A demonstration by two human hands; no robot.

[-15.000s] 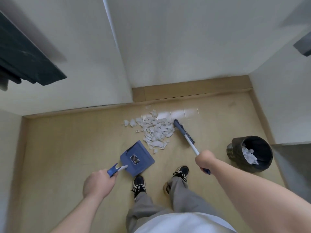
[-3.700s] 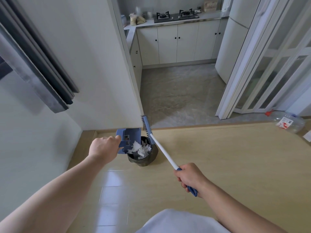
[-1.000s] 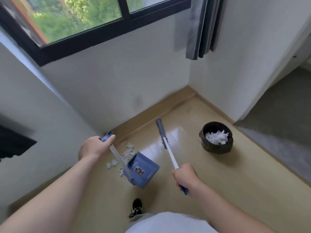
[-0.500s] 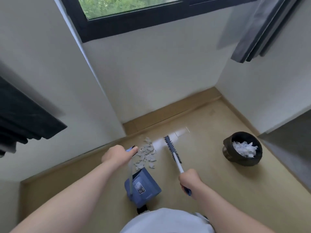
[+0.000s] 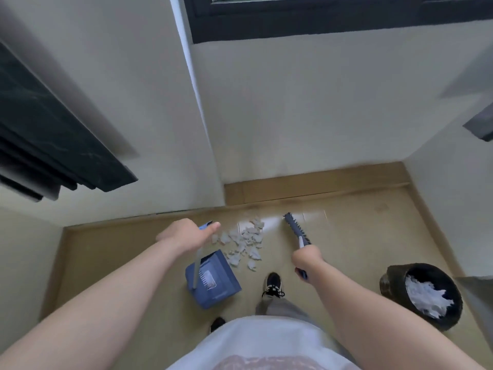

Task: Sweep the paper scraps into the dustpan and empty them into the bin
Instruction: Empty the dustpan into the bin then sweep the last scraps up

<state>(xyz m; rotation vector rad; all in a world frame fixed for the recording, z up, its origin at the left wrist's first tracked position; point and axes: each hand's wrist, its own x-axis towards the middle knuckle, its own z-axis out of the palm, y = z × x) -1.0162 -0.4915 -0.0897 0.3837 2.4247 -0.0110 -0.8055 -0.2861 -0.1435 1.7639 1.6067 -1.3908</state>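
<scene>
The paper scraps (image 5: 245, 243) lay on the floor just beyond the blue dustpan (image 5: 213, 281). My left hand (image 5: 186, 236) was closed on its long handle, my right hand (image 5: 306, 259) wrapped around the broom (image 5: 296, 229). The bin (image 5: 424, 295) stood well right.

You won't find any words, brands or numbers you can read here. The one thing that carries print is a small pale label (image 5: 207, 279) on the back of the blue dustpan (image 5: 213, 283), near your feet and left of centre. It shows only dark streaks on white, too blurred to make out a single letter.
</scene>
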